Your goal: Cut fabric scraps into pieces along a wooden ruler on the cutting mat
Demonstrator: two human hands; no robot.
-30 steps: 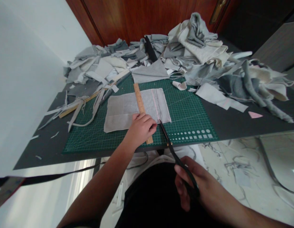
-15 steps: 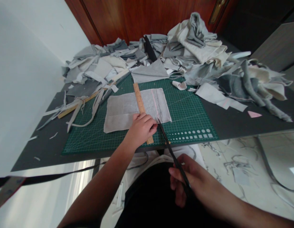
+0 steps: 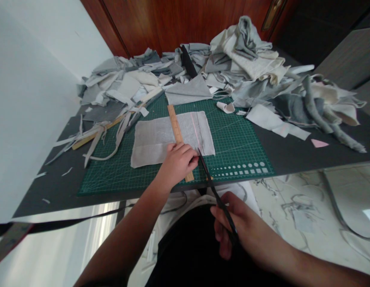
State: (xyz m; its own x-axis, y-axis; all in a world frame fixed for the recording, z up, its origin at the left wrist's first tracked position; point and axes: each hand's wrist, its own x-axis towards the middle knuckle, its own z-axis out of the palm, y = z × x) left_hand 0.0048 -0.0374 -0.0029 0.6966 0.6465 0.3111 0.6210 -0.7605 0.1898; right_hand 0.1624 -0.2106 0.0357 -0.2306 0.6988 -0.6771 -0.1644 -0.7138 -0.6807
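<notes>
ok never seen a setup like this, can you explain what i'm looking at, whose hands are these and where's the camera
There's no machine here, just one person's bare hands. A camera worn on that person's head looks forward and down, so you see roughly what they see.

On the dark table lies a green cutting mat, with a piece of grey cloth on it and a wooden ruler across the cloth. Fabric scraps are heaped behind.

The left hand rests on the ruler. The right hand holds black scissors, their tips at the cloth's near edge, close to a pink line.
</notes>
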